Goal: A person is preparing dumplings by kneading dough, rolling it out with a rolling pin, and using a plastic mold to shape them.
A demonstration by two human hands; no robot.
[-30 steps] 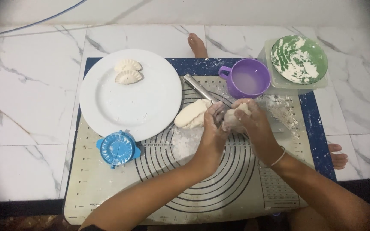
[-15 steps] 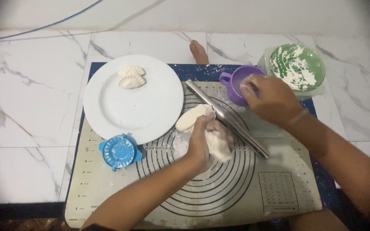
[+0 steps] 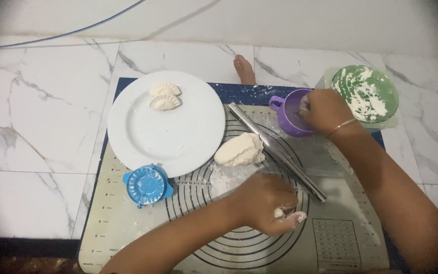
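My left hand (image 3: 268,204) rests low on the grey baking mat (image 3: 122,228), floury fingers curled around a small piece of dough. My right hand (image 3: 324,109) reaches over the purple cup (image 3: 286,112) with its fingertips dipped inside and hidden. A lump of dough (image 3: 239,149) lies on the mat between the hands, beside a metal rolling pin (image 3: 280,152) lying diagonally. The white plate (image 3: 168,139) at the left carries two shaped dumplings (image 3: 165,96).
A blue dumpling press (image 3: 147,184) sits closed at the plate's lower edge. A green bowl of flour (image 3: 366,94) stands at the back right. A bare foot (image 3: 243,68) shows beyond the mat on the marble floor, and a blue cable (image 3: 77,31) runs along the wall.
My right hand left the dough, moved up to the purple cup and dipped its fingers in. My left hand slid down and right on the mat, away from the dough lump.
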